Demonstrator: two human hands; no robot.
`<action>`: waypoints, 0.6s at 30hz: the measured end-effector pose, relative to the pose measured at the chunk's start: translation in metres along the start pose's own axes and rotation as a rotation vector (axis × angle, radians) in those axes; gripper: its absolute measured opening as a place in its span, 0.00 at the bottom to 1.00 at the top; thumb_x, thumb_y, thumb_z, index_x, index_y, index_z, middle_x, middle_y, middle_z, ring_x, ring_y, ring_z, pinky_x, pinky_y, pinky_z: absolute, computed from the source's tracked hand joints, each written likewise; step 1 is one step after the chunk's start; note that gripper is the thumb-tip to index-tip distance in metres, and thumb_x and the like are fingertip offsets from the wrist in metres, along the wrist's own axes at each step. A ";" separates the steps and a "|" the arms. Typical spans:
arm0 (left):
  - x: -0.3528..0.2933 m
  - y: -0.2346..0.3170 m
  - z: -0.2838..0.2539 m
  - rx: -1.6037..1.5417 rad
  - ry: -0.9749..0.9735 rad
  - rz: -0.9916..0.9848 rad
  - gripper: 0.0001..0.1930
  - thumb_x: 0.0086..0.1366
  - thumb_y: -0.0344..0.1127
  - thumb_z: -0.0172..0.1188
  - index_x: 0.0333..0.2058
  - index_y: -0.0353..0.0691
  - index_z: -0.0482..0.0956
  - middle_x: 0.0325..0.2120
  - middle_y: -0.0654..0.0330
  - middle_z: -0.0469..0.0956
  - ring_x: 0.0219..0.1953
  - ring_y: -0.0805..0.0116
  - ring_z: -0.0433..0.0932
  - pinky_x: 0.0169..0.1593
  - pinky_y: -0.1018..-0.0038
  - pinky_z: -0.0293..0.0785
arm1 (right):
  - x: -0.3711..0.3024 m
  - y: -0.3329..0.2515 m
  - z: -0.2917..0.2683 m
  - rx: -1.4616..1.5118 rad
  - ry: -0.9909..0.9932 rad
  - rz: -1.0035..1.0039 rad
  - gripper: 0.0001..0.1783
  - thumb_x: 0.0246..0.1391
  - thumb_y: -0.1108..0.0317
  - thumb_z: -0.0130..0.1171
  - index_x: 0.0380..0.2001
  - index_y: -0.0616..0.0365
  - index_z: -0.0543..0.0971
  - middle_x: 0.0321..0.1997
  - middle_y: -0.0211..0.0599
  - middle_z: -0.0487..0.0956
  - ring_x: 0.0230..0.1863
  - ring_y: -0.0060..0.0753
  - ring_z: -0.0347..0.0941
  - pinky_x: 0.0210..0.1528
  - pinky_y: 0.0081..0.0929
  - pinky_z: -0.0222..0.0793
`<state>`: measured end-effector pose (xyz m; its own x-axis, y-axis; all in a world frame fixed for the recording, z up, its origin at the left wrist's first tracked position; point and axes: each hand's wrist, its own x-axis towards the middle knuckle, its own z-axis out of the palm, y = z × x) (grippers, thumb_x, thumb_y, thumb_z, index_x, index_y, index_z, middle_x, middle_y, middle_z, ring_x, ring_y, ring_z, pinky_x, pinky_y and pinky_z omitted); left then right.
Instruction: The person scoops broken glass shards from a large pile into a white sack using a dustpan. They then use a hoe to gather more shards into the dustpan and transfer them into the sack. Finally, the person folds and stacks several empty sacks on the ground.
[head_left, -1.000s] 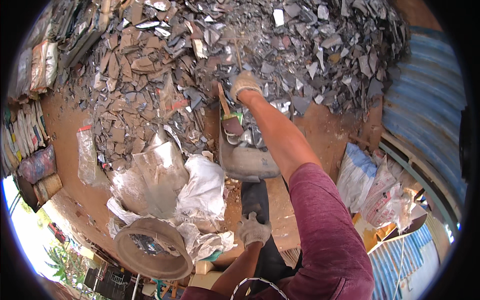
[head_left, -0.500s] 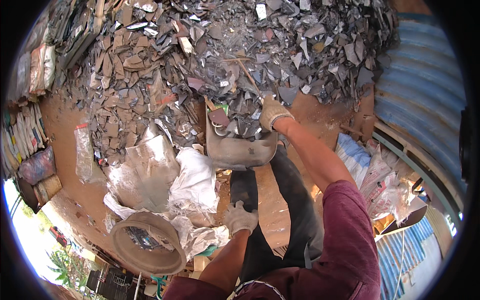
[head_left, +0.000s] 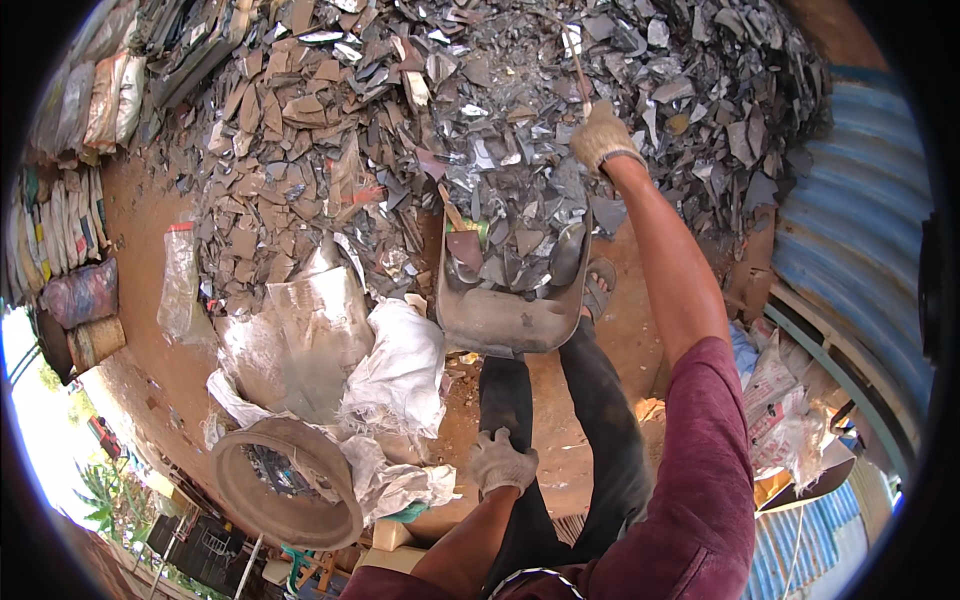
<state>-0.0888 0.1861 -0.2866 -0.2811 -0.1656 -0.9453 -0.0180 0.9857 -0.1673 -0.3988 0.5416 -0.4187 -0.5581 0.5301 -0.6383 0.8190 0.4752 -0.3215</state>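
My right hand, in a knitted work glove, is closed round a thin rusty rod that reaches out over the pile of broken dark shards. The rod's far end is hard to make out among the pieces. Below that hand a worn grey plastic scoop-like bin lies between my feet, its open side toward the pile, with shards, a maroon piece and a green-edged item inside. My left hand, also gloved, rests on my left leg with fingers laid over it, holding nothing.
White woven sacks lie left of my legs, beside a round rimmed tub with shards inside. Brown flat pieces are heaped at the upper left. Blue corrugated sheeting and more sacks stand on the right.
My right hand has reached farther forward with the rod, away from the bin and over the pile. More of the bin's contents now shows. My left hand stays on my leg.
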 end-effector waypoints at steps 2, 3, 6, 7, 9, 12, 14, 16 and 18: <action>0.000 0.005 0.002 -0.015 -0.023 -0.009 0.35 0.54 0.55 0.65 0.60 0.50 0.74 0.61 0.49 0.67 0.61 0.48 0.69 0.62 0.57 0.69 | 0.046 -0.003 0.018 -0.115 0.120 -0.061 0.23 0.58 0.69 0.52 0.55 0.69 0.66 0.53 0.67 0.78 0.57 0.65 0.76 0.57 0.50 0.72; -0.002 0.007 0.003 -0.018 -0.041 -0.029 0.35 0.54 0.55 0.65 0.61 0.50 0.74 0.61 0.49 0.67 0.61 0.48 0.69 0.63 0.57 0.69 | 0.063 0.000 0.032 -0.165 0.185 -0.095 0.24 0.59 0.69 0.52 0.56 0.68 0.65 0.53 0.67 0.78 0.58 0.65 0.75 0.57 0.52 0.72; 0.004 0.007 -0.002 -0.014 -0.040 -0.016 0.35 0.54 0.55 0.65 0.60 0.51 0.75 0.60 0.49 0.67 0.60 0.48 0.69 0.63 0.58 0.68 | 0.084 0.036 0.089 -0.219 0.073 0.027 0.25 0.58 0.71 0.52 0.58 0.67 0.64 0.57 0.65 0.77 0.58 0.65 0.75 0.58 0.52 0.72; 0.002 0.006 0.002 -0.035 -0.041 -0.023 0.35 0.54 0.55 0.65 0.60 0.51 0.75 0.60 0.49 0.67 0.60 0.48 0.69 0.63 0.58 0.68 | 0.075 0.042 0.098 -0.244 0.012 -0.005 0.26 0.58 0.71 0.51 0.59 0.68 0.63 0.57 0.65 0.77 0.58 0.64 0.75 0.59 0.51 0.72; 0.003 0.004 0.007 -0.059 -0.032 -0.027 0.34 0.54 0.55 0.65 0.60 0.50 0.75 0.61 0.48 0.67 0.60 0.48 0.69 0.63 0.58 0.68 | 0.054 0.061 0.106 -0.303 -0.100 -0.052 0.28 0.58 0.70 0.51 0.61 0.68 0.62 0.58 0.65 0.76 0.60 0.63 0.74 0.59 0.50 0.71; 0.002 0.001 0.012 -0.066 -0.005 -0.004 0.34 0.54 0.55 0.65 0.59 0.50 0.75 0.61 0.49 0.67 0.61 0.48 0.69 0.62 0.58 0.69 | 0.008 0.057 0.093 -0.372 -0.274 -0.091 0.34 0.58 0.69 0.51 0.65 0.71 0.57 0.58 0.67 0.76 0.61 0.61 0.74 0.60 0.48 0.71; 0.000 0.005 0.012 -0.057 -0.010 -0.019 0.34 0.54 0.54 0.65 0.58 0.50 0.75 0.61 0.49 0.67 0.61 0.48 0.69 0.60 0.58 0.71 | -0.026 0.052 0.095 -0.462 -0.312 -0.190 0.33 0.57 0.68 0.54 0.61 0.75 0.58 0.53 0.69 0.78 0.57 0.62 0.77 0.56 0.48 0.74; -0.001 0.008 0.002 -0.044 -0.002 -0.014 0.33 0.54 0.54 0.65 0.58 0.50 0.75 0.61 0.49 0.67 0.61 0.49 0.69 0.60 0.58 0.71 | -0.053 0.057 0.104 -0.443 -0.336 -0.189 0.31 0.57 0.68 0.54 0.59 0.74 0.59 0.50 0.69 0.78 0.56 0.62 0.77 0.54 0.46 0.74; -0.001 0.008 -0.004 -0.027 0.010 -0.005 0.33 0.53 0.54 0.66 0.58 0.50 0.75 0.60 0.50 0.68 0.60 0.49 0.70 0.60 0.57 0.71 | -0.075 0.069 0.118 -0.365 -0.316 -0.121 0.30 0.57 0.68 0.55 0.57 0.74 0.59 0.48 0.70 0.78 0.55 0.62 0.78 0.53 0.45 0.75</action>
<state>-0.0925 0.1940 -0.2861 -0.2904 -0.1708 -0.9415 -0.0455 0.9853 -0.1647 -0.2848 0.4516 -0.4760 -0.5325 0.2439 -0.8105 0.6193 0.7650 -0.1767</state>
